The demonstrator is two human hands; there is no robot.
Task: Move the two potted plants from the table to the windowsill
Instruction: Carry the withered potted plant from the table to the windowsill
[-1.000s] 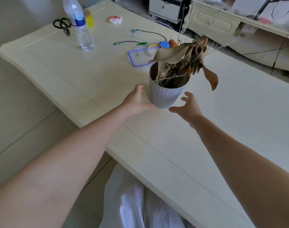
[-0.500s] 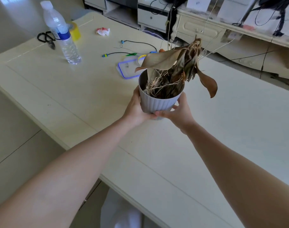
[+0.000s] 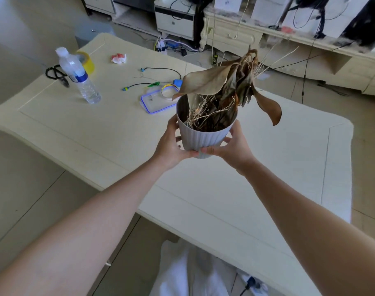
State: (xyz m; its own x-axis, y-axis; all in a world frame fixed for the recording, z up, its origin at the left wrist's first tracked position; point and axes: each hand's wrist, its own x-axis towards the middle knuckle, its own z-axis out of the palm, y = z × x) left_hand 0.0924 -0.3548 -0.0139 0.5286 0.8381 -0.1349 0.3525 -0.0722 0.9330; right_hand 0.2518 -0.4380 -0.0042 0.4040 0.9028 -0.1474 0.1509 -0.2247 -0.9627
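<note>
**viewer42:** what's your feed showing right now? does it have the plant?

**me:** yeah, from where I'm watching the head cam both hands are on it. left hand (image 3: pixel 171 144) is wrapped round the left side of the ribbed pot (image 3: pixel 203 138), thumb up near the rim, fingers curled under toward the base. right hand (image 3: pixel 233 146) does the same on the other side, fingertips (image 3: pixel 205 150) meeting low on the front. so both hands closed snug on the pot, nothing slack

**viewer42:** is it on the table or off it?

**me:** off. the pot is held in the air above the cream table (image 3: pixel 97 129), roughly upright, maybe tipped a hair away from me. the plant itself is dead, dry brown leaves (image 3: pixel 205 83) flopping out left and right, pale stringy stems sticking up

**viewer42:** anything else around?

**me:** clutter at the far left end of the table: a water bottle (image 3: pixel 80 79), yellow tape roll (image 3: pixel 87 60) right behind it, black scissors (image 3: pixel 55 74) beside that, a clear lid with a blue edge (image 3: pixel 155 103) just left of the pot, some thin cables (image 3: pixel 159 70), a crumpled wrapper (image 3: pixel 119 58). can't see a second pot or any windowsill in this view
</note>
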